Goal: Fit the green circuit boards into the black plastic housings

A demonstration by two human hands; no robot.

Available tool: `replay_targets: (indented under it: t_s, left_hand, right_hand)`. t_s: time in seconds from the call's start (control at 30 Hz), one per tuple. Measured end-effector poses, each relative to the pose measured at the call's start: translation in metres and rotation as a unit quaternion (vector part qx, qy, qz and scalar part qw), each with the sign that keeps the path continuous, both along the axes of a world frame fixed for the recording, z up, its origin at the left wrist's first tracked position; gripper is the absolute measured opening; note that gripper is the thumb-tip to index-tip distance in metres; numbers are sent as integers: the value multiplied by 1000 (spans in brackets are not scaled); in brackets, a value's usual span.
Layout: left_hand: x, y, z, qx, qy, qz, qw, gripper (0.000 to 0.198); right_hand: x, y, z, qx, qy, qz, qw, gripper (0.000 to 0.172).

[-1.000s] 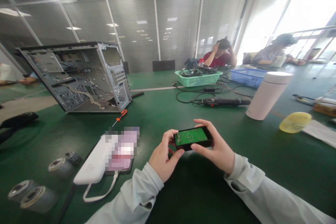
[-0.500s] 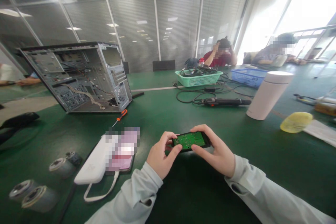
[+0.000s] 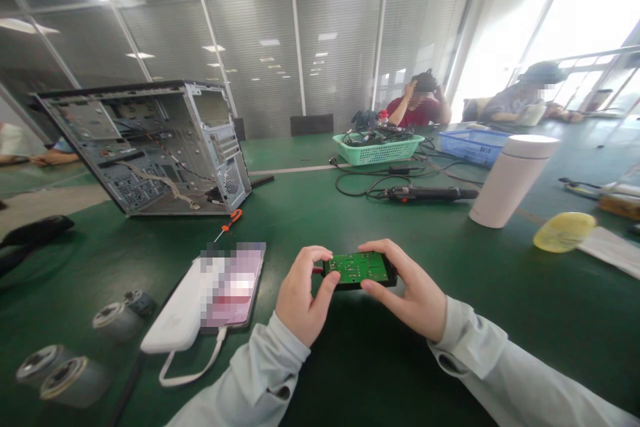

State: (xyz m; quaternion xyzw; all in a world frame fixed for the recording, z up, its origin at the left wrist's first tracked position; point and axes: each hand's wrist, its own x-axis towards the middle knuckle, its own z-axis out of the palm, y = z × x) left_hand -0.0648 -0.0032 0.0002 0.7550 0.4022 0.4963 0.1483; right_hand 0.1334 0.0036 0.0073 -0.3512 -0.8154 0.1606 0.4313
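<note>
Between both hands is a green circuit board [image 3: 360, 267] set in a black case, its soldered face turned up toward me. My left hand [image 3: 306, 293] grips the left end, thumb on the near edge and fingers at the far corner. The right end sits in my right hand [image 3: 407, 290], thumb along the near edge and forefinger over the far edge. The fingers beneath the case are hidden. To the left lie a phone [image 3: 243, 287] and a white power bank [image 3: 183, 303] with a short white cable [image 3: 200, 373].
An opened computer case [image 3: 165, 153] stands back left, an orange-handled screwdriver [image 3: 230, 221] before it. Several metal cylinders [image 3: 75, 380] sit at left. Beyond are an electric screwdriver [image 3: 430, 194], green basket [image 3: 380, 152], blue basket [image 3: 473, 145], pale bottle [image 3: 513, 180] and other people.
The board in its case has turned slightly level and shifted a little left, both hands still on it. My left hand has moved slightly left and up.
</note>
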Motion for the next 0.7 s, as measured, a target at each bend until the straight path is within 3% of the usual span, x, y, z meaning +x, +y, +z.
replay_targets:
  t_s: [0.2, 0.47, 0.6, 0.7]
  left_hand:
    - [0, -5, 6, 2, 25, 24, 999, 17]
    - [0, -8, 16, 41, 148, 40, 987, 47]
    - [0, -4, 12, 62, 193, 58, 977, 35]
    - [-1, -3, 10, 50, 188, 58, 979, 34]
  right_hand:
    - [0, 0, -1, -13, -18, -11, 1000, 32]
    - [-2, -1, 2, 40, -45, -5, 998, 28]
    - [0, 0, 0, 54, -56, 0, 997, 30]
    - [3, 4, -2, 34, -45, -8, 998, 45]
